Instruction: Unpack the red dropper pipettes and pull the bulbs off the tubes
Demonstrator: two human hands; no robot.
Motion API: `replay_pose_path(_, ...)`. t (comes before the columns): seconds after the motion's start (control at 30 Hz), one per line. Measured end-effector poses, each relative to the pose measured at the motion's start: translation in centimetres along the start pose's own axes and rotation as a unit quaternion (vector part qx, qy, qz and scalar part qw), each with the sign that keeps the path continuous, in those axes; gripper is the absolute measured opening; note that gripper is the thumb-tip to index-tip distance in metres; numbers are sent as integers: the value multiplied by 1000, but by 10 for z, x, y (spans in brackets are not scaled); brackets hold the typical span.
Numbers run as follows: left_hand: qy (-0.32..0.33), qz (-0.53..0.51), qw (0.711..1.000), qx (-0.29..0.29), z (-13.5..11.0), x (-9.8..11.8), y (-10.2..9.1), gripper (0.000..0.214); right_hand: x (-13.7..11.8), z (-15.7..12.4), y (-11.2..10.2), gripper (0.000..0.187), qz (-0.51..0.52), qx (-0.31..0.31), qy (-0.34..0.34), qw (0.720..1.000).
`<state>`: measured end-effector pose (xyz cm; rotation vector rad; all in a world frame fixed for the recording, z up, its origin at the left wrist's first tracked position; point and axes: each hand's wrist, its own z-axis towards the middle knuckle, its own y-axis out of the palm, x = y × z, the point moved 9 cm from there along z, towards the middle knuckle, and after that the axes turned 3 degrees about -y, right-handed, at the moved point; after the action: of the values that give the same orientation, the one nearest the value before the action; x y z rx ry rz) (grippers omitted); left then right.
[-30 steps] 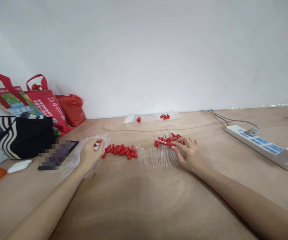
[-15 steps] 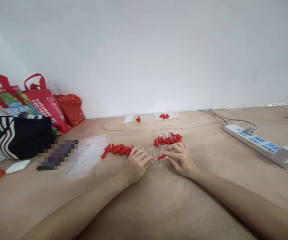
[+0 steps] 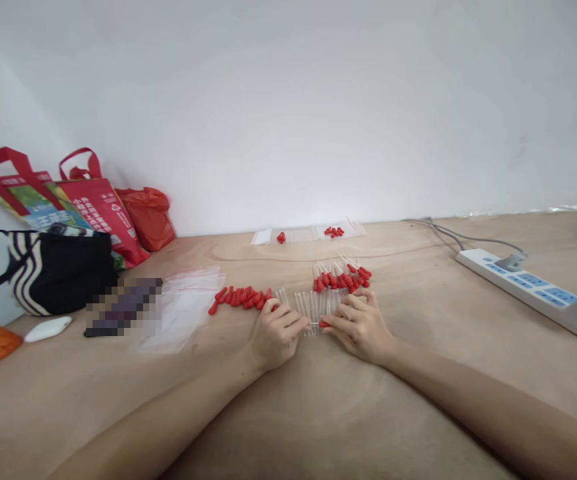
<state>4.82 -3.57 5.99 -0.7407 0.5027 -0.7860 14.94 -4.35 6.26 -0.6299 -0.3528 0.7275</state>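
Between my two hands lies a thin glass dropper tube, its right end meeting a red rubber bulb. My left hand is closed, pinching the tube's left part. Closed too, my right hand grips the bulb and covers most of it. Behind the fingers is a row of loose glass tubes. Loose red bulbs form a pile left of my left hand. Just beyond my right hand are several droppers with red bulbs fitted, tubes pointing away from me.
Clear zip bags lie at the left, beside a blurred dark object and a white case. Bags stand along the left wall. Bagged tubes and bulbs lie by the back wall. At right is a power strip.
My right hand has come closer to my left, and its fingers now cover more of the red bulb. The whole view has shifted slightly.
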Motion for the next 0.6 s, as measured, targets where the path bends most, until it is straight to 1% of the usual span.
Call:
replay_pose_path(0.1, 8, -4, 1000, 0, -2, 2, -3, 19, -4, 0, -2, 15, -4, 1, -26, 1000)
replay_pose_path(0.27, 14, -8, 1000, 4, -2, 5, -4, 20, -7, 0, -5, 14, 14, 4, -38, 999)
replay_pose_path(0.37, 19, -14, 1000, -1, -1, 6, -3, 20, -8, -1, -4, 17, 25, -7, -44, 999)
replay_pose_path(0.43, 16, -23, 1000, -3, -4, 1, -4, 21, -5, -3, -4, 20, 31, -20, -45, 998)
replay_pose_path(0.5, -5, -28, 1000, 6, -9, -11, -8, 21, 8, -7, -8, 21, 30, -23, -20, 999)
replay_pose_path(0.6, -66, -27, 997, 31, -20, -36, -17, 19, 40, -17, -14, 21, 29, -19, 64, 997)
